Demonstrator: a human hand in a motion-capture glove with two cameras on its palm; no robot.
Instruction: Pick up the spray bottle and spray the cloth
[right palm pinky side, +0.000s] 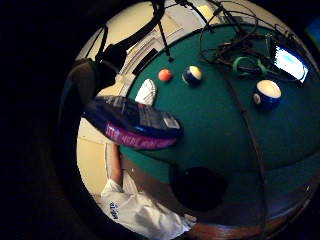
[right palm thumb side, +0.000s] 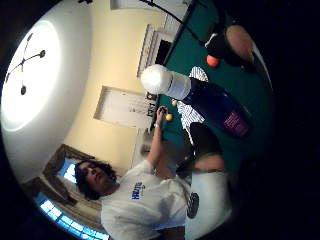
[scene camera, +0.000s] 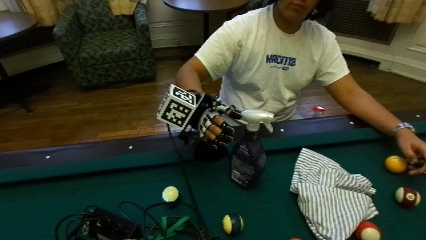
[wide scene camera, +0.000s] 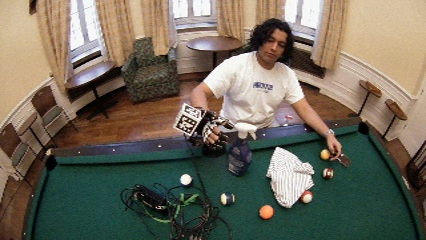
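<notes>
A person stands at the far long edge of the green tabletop (scene camera: 100, 195); the gloved right hand (scene camera: 214, 128) is just inside this rail, beside a corner-side pocket (scene camera: 210, 152), with its fingers (scene camera: 223, 132) curled around the neck of the spray bottle (scene camera: 247, 157), under the white spray head (scene camera: 258, 118). The bottle is dark blue with a label; it is upright or only a little tilted; I cannot tell if its base touches the felt or hangs just over it. The striped cloth (scene camera: 333, 192) lies crumpled on the felt near the bottle, toward the person's bare hand, and does not touch the bottle; between them is a strip of open felt. The bare hand (scene camera: 414, 152) rests on the felt by the far rail, just beside a yellow ball (scene camera: 395, 163). Around the cloth lie more balls: a red-striped ball (scene camera: 407, 196) and a red ball (scene camera: 367, 231) at its lower edge. In front of the bottle there are a pale ball (scene camera: 170, 193), a blue-and-yellow ball (scene camera: 232, 224) and a heap of cables (scene camera: 126, 225); the felt around the bottle's base is open.
</notes>
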